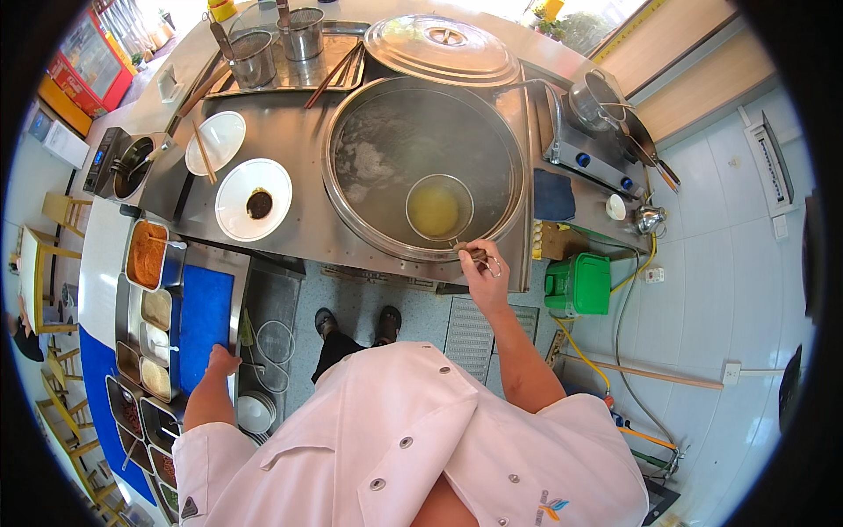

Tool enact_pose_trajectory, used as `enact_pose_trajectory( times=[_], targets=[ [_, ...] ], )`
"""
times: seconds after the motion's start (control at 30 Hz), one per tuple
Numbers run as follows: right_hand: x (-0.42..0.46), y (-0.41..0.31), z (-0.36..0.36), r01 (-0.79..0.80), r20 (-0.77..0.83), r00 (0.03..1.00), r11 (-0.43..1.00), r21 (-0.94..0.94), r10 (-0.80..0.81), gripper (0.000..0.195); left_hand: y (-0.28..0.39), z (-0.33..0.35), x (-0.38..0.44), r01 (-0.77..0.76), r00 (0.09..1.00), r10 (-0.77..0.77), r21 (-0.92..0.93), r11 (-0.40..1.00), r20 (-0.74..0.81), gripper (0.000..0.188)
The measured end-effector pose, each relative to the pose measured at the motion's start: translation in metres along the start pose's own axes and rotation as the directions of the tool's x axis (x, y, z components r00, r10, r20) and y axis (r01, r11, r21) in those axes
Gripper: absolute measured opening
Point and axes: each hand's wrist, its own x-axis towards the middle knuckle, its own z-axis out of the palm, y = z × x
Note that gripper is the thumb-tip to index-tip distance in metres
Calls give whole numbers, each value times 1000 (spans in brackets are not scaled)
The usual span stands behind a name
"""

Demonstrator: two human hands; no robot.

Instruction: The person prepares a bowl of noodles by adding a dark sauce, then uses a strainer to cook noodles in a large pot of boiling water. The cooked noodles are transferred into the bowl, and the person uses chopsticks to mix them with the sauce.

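Observation:
My right hand (486, 280) grips the wooden handle (471, 253) of a round noodle strainer (411, 227). The strainer's basket sits in the cloudy water of a large steel pot (325, 155), near its front rim. Pale yellow noodles (436, 212) lie inside the basket. At the side counter, my left hand (224, 360) rests by the edge of a blue cloth (207, 323), thumb apart from the fingers, with nothing seen in it. A white bowl (230, 214) holding dark sauce stands left of the pot. Behind it, chopsticks (204, 153) lie across another white bowl (224, 128).
A steel lid (421, 46) leans behind the pot. Deep strainers (253, 62) stand on a tray (349, 79) at back left. Seasoning containers (146, 253) line the left counter. On the right are a gas stove (593, 168) and a green bin (583, 283).

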Motion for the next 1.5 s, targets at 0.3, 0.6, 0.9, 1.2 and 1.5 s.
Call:
enact_pose_trajectory(
  times=[0.3,0.6,0.9,1.2,1.5],
  targets=[
    [-1,1,0,-26,1,1000,999,39,26,10,0,1,1,2,1000,-2,-15,1000,0,74],
    [1,-8,-1,-38,3,999,999,-8,38,10,4,-3,-7,7,1000,-7,0,1000,-5,74],
    [2,-4,-1,-6,-5,1000,1000,4,6,10,2,0,-4,24,1000,-24,-4,1000,0,74],
    [2,5,1,-7,-13,1000,999,48,7,10,5,-3,-8,13,1000,-13,3,1000,6,74],
    [1,3,1,-8,-8,1000,999,52,8,11,4,-1,-5,25,1000,-25,-6,1000,-12,74]
  ],
)
